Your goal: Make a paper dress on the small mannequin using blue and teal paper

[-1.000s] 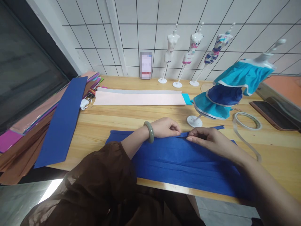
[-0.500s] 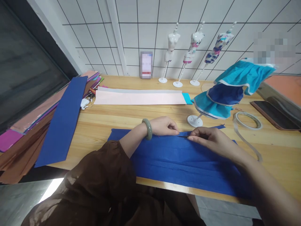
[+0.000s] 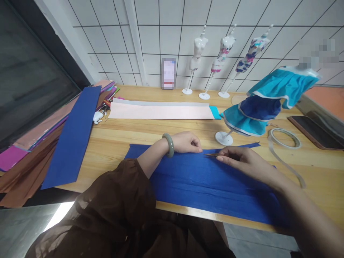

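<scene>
Blue crepe paper (image 3: 193,186), lightly creased, lies spread along the front of the table. Curled at its far edge is my left hand (image 3: 188,142), fingers closed on the paper, with a green bangle at the wrist. A narrow blue strip (image 3: 249,145) sticks out from that edge, behind my right hand (image 3: 239,157). My right hand is closed around small scissors (image 3: 211,155). Only their thin blades show, slightly apart and pointing left toward my left fingers; the handles are hidden in the hand.
A doll dress form (image 3: 258,107) in turquoise and blue stands behind my right hand, near a tape roll (image 3: 285,138) and a dark phone (image 3: 317,132). Small mannequins (image 3: 199,53) line the wall. A pale pink strip (image 3: 161,111) and folded blue paper (image 3: 72,138) lie farther back and left.
The scissors' blades have come apart and show more clearly. My left hand has shifted slightly left, away from the tips. The view has moved a little.
</scene>
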Tool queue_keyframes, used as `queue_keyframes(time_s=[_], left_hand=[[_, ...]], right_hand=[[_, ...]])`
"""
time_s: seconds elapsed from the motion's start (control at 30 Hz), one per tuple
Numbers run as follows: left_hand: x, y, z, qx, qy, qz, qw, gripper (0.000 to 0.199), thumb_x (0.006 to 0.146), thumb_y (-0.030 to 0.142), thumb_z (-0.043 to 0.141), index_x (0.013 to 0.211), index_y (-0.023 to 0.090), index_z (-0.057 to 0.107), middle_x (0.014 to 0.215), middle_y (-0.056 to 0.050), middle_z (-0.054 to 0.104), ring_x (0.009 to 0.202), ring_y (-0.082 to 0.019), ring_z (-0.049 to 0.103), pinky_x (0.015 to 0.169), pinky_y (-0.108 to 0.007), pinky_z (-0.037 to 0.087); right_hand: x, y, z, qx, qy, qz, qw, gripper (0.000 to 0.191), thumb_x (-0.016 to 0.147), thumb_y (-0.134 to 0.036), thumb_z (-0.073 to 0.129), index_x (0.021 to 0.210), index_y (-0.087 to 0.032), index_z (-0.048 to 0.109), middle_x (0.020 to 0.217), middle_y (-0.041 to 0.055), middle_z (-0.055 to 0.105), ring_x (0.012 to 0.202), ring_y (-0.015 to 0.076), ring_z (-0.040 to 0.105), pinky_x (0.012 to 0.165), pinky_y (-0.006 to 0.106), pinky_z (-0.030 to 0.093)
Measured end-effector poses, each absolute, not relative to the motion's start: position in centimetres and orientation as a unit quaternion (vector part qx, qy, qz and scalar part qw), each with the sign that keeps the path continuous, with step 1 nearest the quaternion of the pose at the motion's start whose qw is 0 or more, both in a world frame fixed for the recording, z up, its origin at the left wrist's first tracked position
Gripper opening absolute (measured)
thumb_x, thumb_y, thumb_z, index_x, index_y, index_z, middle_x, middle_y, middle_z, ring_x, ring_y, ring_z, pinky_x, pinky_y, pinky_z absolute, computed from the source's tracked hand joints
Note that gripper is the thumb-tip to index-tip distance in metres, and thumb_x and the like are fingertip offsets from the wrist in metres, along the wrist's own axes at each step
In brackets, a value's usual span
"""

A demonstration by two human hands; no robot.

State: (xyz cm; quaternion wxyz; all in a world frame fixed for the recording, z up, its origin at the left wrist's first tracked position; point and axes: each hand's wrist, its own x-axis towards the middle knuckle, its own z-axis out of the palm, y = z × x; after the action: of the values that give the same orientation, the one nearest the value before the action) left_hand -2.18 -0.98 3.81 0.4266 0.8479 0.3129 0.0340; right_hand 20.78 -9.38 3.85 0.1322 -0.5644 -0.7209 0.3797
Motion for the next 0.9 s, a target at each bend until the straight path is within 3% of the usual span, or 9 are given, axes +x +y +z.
queue_keyframes(time_s=[0.9], left_hand=[[-2.1,-0.7,3.0,0.851,0.271,0.086,0.441,0.019,0.076,0.027,0.060,0.084,0.013,0.070,0.078,-0.001,0.070,0.071,-0.009,0.061,0.064,-0.017,0.042]], right_hand=[[18.2,-8.9,3.2,-0.571,-0.731,0.341,0.152,0.038,0.080,-0.058,0.051,0.082,-0.021,0.062,0.074,0.0026,0.063,0.068,0.0177,0.054,0.063,0.029,0.043]])
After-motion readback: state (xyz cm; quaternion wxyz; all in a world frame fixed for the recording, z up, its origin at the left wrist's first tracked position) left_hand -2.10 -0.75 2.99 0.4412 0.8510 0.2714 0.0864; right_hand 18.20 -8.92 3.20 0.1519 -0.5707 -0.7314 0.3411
